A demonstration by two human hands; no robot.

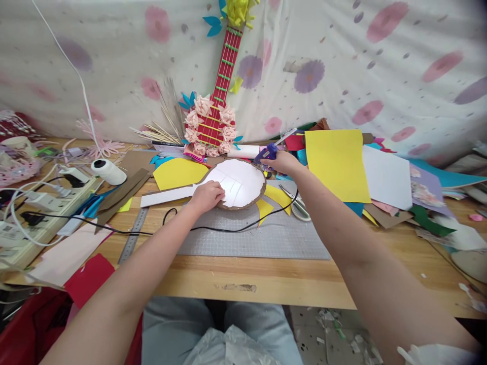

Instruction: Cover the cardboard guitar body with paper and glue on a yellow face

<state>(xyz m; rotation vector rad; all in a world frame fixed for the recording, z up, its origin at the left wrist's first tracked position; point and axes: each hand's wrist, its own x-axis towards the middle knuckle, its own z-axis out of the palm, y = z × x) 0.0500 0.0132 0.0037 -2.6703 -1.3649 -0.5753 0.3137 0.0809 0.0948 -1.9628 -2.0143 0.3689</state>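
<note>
A white paper-covered guitar-shaped cardboard piece [239, 183] lies on the grey cutting mat [266, 235]. My left hand [207, 196] presses down on its lower left part, where the round body meets the long white neck [165, 196]. At the far right rim of the round body, my right hand [282, 162] grips a purple hot glue gun [267, 152]. The gun's black cord [228, 229] runs across the mat toward the left.
A red paper guitar with pink flowers [215, 119] leans on the flowered cloth behind. Scissors [299, 205] lie right of the piece. Yellow sheets [338, 162], mixed coloured paper [395, 187], a steel ruler [133, 235], a thread spool [108, 171] and a power strip [41, 210] crowd the wooden table [266, 279].
</note>
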